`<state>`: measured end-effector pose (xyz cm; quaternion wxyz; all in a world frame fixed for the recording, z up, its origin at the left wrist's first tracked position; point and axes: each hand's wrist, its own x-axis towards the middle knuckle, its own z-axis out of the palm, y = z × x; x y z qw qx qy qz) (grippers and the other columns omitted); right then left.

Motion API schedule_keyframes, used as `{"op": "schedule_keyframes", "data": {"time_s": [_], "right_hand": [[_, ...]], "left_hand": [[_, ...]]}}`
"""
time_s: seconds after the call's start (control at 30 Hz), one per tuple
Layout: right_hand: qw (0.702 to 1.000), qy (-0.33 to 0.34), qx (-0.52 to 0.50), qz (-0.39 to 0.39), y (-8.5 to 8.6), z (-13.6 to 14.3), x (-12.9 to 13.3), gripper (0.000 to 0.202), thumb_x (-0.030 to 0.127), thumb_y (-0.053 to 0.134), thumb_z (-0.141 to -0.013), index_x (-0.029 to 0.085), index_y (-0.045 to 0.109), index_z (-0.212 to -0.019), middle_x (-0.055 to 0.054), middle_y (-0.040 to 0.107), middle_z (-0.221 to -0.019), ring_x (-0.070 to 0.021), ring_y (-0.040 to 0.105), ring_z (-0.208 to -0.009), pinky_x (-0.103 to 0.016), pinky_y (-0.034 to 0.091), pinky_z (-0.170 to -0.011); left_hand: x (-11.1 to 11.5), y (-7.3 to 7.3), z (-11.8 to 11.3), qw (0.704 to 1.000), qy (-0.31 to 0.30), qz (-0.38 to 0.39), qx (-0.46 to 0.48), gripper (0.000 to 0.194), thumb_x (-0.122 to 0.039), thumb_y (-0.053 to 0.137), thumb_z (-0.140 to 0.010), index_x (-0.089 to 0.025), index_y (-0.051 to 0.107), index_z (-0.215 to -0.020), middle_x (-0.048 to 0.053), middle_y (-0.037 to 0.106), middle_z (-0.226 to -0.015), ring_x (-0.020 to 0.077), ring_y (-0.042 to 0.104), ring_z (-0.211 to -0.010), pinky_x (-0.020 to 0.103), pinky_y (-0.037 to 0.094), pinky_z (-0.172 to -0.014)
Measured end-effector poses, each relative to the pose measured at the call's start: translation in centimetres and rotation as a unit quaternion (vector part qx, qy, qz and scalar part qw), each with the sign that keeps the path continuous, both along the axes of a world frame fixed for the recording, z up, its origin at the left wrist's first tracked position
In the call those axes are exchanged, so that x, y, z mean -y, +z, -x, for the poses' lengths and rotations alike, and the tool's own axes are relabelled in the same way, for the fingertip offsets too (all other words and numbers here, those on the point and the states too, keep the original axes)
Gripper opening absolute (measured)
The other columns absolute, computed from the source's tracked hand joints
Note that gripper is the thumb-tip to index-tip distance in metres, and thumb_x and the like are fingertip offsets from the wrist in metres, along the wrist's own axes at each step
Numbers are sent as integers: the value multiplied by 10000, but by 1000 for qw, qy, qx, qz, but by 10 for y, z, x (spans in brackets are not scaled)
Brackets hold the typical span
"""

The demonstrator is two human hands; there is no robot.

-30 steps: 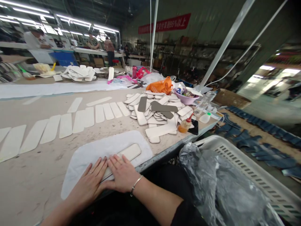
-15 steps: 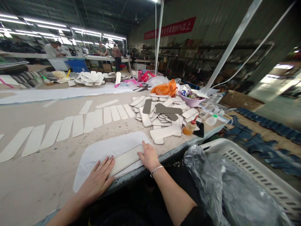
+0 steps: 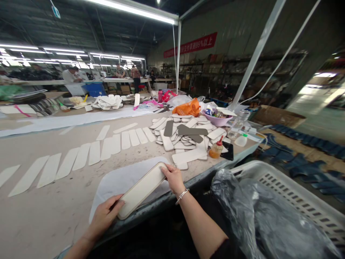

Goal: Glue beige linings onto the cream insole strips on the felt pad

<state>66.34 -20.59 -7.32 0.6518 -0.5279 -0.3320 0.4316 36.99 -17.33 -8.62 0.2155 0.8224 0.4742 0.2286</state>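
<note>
Pinching pale strip [image 3: 142,190] at opposite ends with left hand [image 3: 105,213] and right hand [image 3: 174,180] — over white sheet [image 3: 115,180]; beyond sheet, heaped strips [image 3: 189,155].

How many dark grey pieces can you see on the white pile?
3: the left piece, lying apart, and to its right a sideways piece crossing a slanted piece. More may be hidden inside the pile.

Upper left lit by glowing overhead tubes [image 3: 134,10] | dark roof and shelving left dim | floor [image 3: 315,97] at far right glared and blurred | straight lines stretched toward edges | background softly rendered
</note>
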Motion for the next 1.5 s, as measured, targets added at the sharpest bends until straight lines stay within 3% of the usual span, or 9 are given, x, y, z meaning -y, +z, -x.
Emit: {"op": "schedule_keyframes", "data": {"time_s": [0.37, 0.53, 0.67, 0.8, 0.9, 1.03, 1.2, 1.37, 1.5], "right_hand": [[999, 15, 28, -12, -3, 1, -2, 421, 459, 579, -754, 219, 667, -1089, -7, 674, -954, -161, 583, -802, -261, 502, -674], [999, 44, -3, 16, 0, -2, -3, 416, 453, 576, -740, 215, 669, -1068, -5, 667, -858, -150, 582, -705, -258, 509, -619], [994, 75, 78, 34, 4, -9, 1, 342, 490, 571, -744, 180, 688, -826, 16, 577, -634, -122, 543, -563, -238, 503, -529], [978, 96, 170, 79, 7, -9, 5, 394, 520, 578, -734, 169, 543, -558, 47, 411, -488, -100, 484, -450, -212, 460, -424], [989, 62, 125, 57, 12, -1, 4, 405, 545, 589, -712, 179, 502, -561, 49, 397, -518, -100, 471, -485, -234, 500, -457], [998, 18, 57, 31, 13, 12, 2, 415, 578, 590, -699, 184, 504, -598, 33, 443, -597, -113, 474, -566, -264, 553, -539], [998, 47, 19, 33, 5, 20, 4, 390, 560, 618, -695, 177, 555, -662, 24, 494, -654, -125, 507, -612, -283, 575, -584], [993, 101, 29, 47, 7, 18, 9, 382, 478, 685, -665, 154, 654, -866, -28, 627, -817, -168, 588, -729, -310, 578, -652], [992, 109, 37, 59, 11, 17, 10, 351, 456, 675, -671, 157, 661, -855, -30, 644, -796, -185, 609, -728, -328, 570, -662]], "left_hand": [[1, 5, 1, 999, 31, 23, 11, 340, -510, 556, -732, -215, 685, -840, 4, 721, -818, 182, 662, -758, 221, 528, -701], [2, 7, 0, 999, 38, 9, 23, 330, -506, 558, -715, -220, 679, -827, 8, 721, -817, 190, 663, -753, 228, 536, -682], [0, 7, 5, 996, 73, 24, 50, 366, -541, 564, -692, -233, 684, -849, 6, 724, -840, 211, 668, -780, 258, 549, -689], [-7, 3, 13, 981, 153, 55, 106, 408, -552, 553, -709, -244, 684, -943, 26, 709, -986, 256, 645, -941, 351, 542, -807], [-9, 7, 13, 951, 183, 133, 211, 483, -558, 560, -722, -208, 643, -1045, 69, 683, -1071, 277, 620, -1015, 389, 542, -824], [-6, 22, 1, 851, 131, 326, 391, 517, -560, 484, -800, -147, 559, -1101, 153, 666, -1091, 262, 668, -914, 387, 573, -731], [-5, 34, -21, 775, 157, 367, 489, 295, -353, 564, -840, -148, 558, -1053, 122, 674, -1076, 183, 691, -817, 262, 577, -665], [-9, 28, -29, 754, 205, 357, 513, 167, -200, 615, -812, -103, 581, -944, 102, 709, -872, 144, 691, -704, 205, 577, -643], [-7, 27, -31, 750, 210, 359, 514, 151, -179, 607, -810, -119, 586, -947, 80, 716, -859, 147, 693, -712, 221, 585, -675]]}}
